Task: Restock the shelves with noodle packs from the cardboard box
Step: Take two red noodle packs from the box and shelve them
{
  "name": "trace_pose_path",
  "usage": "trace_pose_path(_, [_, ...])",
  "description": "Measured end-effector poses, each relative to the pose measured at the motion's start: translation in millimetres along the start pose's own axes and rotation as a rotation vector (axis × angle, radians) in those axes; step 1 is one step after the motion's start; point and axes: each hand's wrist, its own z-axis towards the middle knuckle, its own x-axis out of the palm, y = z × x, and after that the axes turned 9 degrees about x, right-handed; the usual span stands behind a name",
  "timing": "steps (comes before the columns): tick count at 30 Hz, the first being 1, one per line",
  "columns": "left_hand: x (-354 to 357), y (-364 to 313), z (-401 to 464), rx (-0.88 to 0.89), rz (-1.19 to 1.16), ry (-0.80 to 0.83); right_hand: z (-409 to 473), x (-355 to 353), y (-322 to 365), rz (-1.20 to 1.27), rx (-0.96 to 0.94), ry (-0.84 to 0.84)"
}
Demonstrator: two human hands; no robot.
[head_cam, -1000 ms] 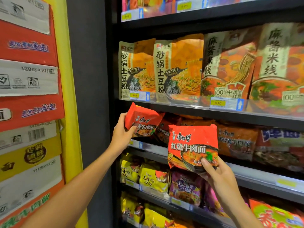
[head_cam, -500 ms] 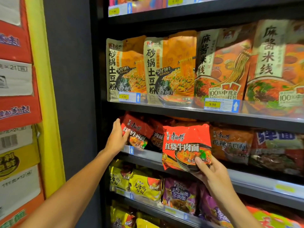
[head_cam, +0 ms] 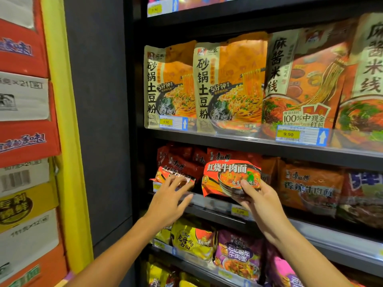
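Noodle shelf (head_cam: pixel 215 206): middle tier of a dark rack, red packs standing along it
Cartons (head_cam: pixel 22 129): stacked at far left, beside a yellow strip
Right hand (head_cam: pixel 262 200): grasping a red noodle pack (head_cam: pixel 230 177) by its lower edge, thumb on the front, at the shelf's lip
Left hand (head_cam: pixel 166 200): released, fingers spread, tips touching a shelved red pack (head_cam: pixel 176 175)

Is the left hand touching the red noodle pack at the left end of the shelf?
Touching. In the head view, the straight fingers of the left hand lie against the front of the red noodle pack at the shelf edge.
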Motion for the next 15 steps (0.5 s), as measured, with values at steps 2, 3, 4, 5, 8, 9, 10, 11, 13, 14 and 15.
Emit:
trace_pose_path(2, [-3, -1, -2, -0.002, 0.041, 0.093, 12, 6, 0, 0.017, 0.018, 0.01])
trace_pose_path(3, [-4, 0, -1, -0.017, 0.055, 0.139, 18, 8, -1, 0.026, 0.029, 0.015])
trace_pose_path(4, [-6, 1, -1, -0.041, 0.071, 0.191, 23, 12, -1, 0.027, 0.04, 0.009])
trace_pose_path(5, [-6, 3, 0, -0.072, 0.091, 0.243, 29, 15, -2, 0.028, 0.048, 0.013])
trace_pose_path(8, [-8, 8, 4, -0.168, 0.184, 0.359, 45, 26, -2, 0.044, 0.081, -0.008])
trace_pose_path(9, [-9, 10, 7, -0.192, 0.211, 0.391, 55, 29, -4, 0.043, 0.098, -0.02])
trace_pose_path(10, [-12, 12, 10, -0.21, 0.213, 0.413, 59, 34, -5, 0.018, 0.112, -0.017])
trace_pose_path(11, [-14, 14, 13, -0.233, 0.19, 0.415, 67, 38, -9, -0.029, 0.129, -0.034])
trace_pose_path(13, [-16, 18, 16, -0.271, 0.135, 0.409, 81, 41, -19, -0.28, 0.147, -0.046])
trace_pose_path(14, [-16, 19, 17, -0.278, 0.119, 0.41, 83, 42, -20, -0.445, 0.128, -0.048])
trace_pose_path(15, [-16, 19, 17, -0.281, 0.109, 0.409, 85, 42, -20, -0.614, 0.094, -0.05])
